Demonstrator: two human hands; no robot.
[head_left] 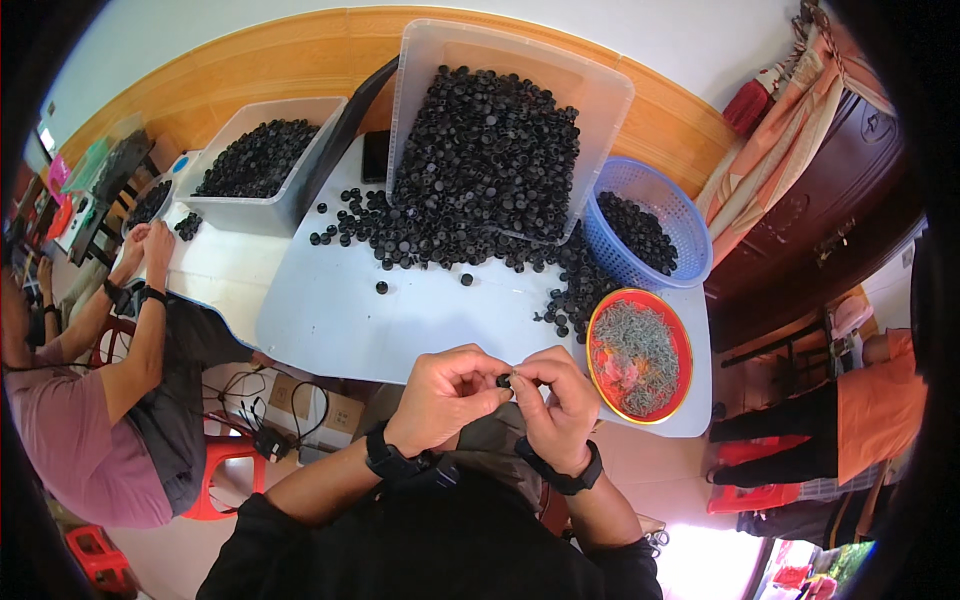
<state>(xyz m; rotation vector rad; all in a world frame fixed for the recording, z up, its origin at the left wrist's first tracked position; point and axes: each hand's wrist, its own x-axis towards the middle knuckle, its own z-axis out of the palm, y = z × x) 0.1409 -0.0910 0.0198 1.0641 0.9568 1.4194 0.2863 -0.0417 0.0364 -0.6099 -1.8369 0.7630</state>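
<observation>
Just past the near edge of the table, my two hands meet at the fingertips. My left hand [445, 398] is closed, pinching a small round black plastic cap [504, 381] between thumb and fingers. Against the cap's right side, my right hand [562, 405] is pinched too; whatever lies in its fingertips is too small to make out. To the right, a red bowl [597, 368] with a yellow rim holds many thin grey metal pieces [640, 345]. Loose black caps [430, 240] spill over the white table [345, 325] from a tipped clear plastic bin [612, 100].
A blue plastic basket [702, 235] with black caps stands behind the bowl. At left, another bin [240, 213] of caps sits by a seated person [90, 430] working with both hands. A person in orange [880, 410] is at right. Cables [265, 415] hang below the table.
</observation>
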